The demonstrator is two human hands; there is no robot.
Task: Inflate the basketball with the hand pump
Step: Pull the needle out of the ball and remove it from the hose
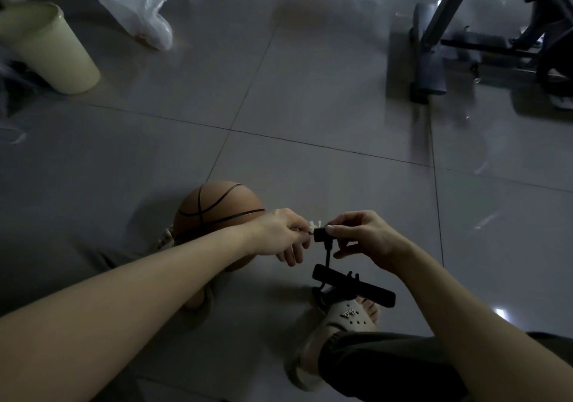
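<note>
Left hand (280, 234) and right hand (361, 235) pinch the pump hose connector (320, 234) beside the basketball (214, 209).

One ball (214, 209) at 7 o'clock, one pump (353, 285) at 5, and one needle (310, 232) between two hands, left (279, 234) and right (362, 234). One bag (136, 13) at 11, one tub (46, 48) at 10, one machine (434, 44) at 1. Sandals: two, it seems, one (344, 318) at 5 and one half-hidden (166, 237) at 8.
</note>
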